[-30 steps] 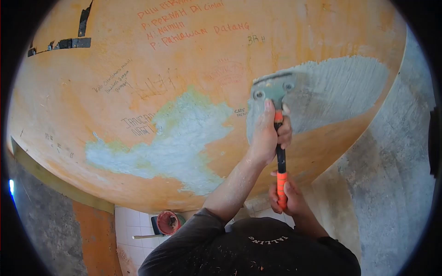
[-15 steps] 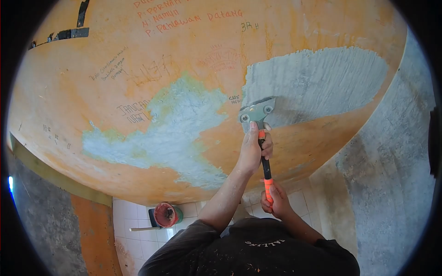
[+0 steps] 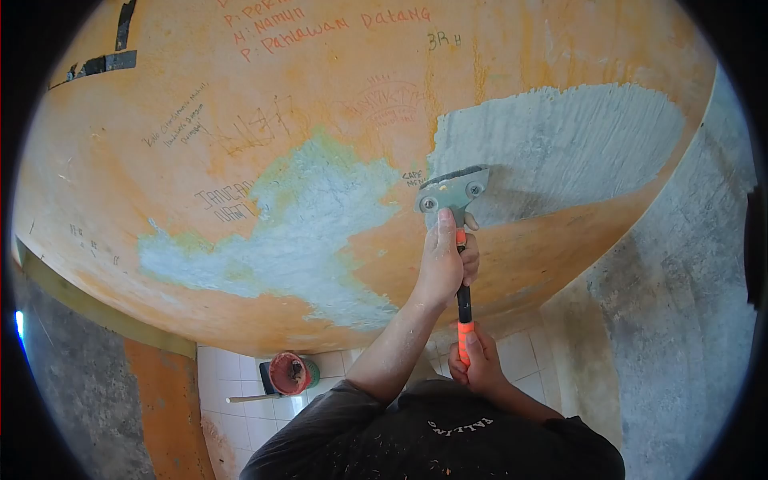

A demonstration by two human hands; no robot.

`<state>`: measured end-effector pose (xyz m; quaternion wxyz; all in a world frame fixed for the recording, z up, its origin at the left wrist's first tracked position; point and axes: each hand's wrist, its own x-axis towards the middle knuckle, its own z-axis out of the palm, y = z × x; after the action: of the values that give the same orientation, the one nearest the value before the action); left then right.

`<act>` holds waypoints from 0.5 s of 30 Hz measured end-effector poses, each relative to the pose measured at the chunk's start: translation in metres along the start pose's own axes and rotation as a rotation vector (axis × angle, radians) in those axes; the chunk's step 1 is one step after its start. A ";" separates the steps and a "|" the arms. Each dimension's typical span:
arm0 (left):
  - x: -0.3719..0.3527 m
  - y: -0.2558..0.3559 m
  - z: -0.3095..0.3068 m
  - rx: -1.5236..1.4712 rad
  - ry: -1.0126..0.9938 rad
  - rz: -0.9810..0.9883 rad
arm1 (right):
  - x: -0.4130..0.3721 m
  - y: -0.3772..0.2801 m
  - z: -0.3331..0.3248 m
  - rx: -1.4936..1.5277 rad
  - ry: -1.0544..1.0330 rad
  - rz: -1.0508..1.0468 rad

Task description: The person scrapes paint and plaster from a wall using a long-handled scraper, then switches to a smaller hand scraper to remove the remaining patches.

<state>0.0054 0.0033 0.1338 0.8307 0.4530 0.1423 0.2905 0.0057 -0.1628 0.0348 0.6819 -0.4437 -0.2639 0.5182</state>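
Observation:
A long-handled wall scraper (image 3: 454, 192), with a wide grey-green head and a black and orange handle, is held upright in front of the wall (image 3: 448, 264). My left hand (image 3: 444, 260) wraps the handle just below the head, its thumb pressed along the base of the head. Lower down, my right hand (image 3: 478, 360) grips the orange end of the handle. The blade edge lies at the lower left of a scraped grey patch (image 3: 560, 148), beside remaining orange paint. Left of the head, a pale blue-green bare patch (image 3: 320, 216) spreads across the wall.
On the white tiled floor (image 3: 232, 364) stands a reddish bucket (image 3: 290, 374) with a pale-handled tool (image 3: 252, 398) beside it. Red handwriting (image 3: 336, 36) and black tape strips (image 3: 104, 62) mark the upper wall. A grey side wall (image 3: 672, 320) rises at right.
The scraper and both hands have shifted slightly right in view, and the head is a little more level. Both hands keep their hold. The wall markings have shifted with the camera.

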 end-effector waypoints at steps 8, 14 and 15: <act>0.002 0.009 0.006 0.034 0.013 0.013 | 0.002 -0.008 0.008 0.002 0.021 0.002; 0.004 0.016 0.012 0.024 0.007 0.010 | 0.001 -0.020 0.011 -0.035 0.042 0.003; 0.005 0.017 0.013 0.024 0.005 0.009 | 0.001 -0.022 0.010 -0.058 0.042 -0.003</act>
<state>0.0096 0.0044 0.1554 0.8236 0.4627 0.1459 0.2940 0.0082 -0.1595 0.0588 0.6750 -0.4737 -0.2651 0.4997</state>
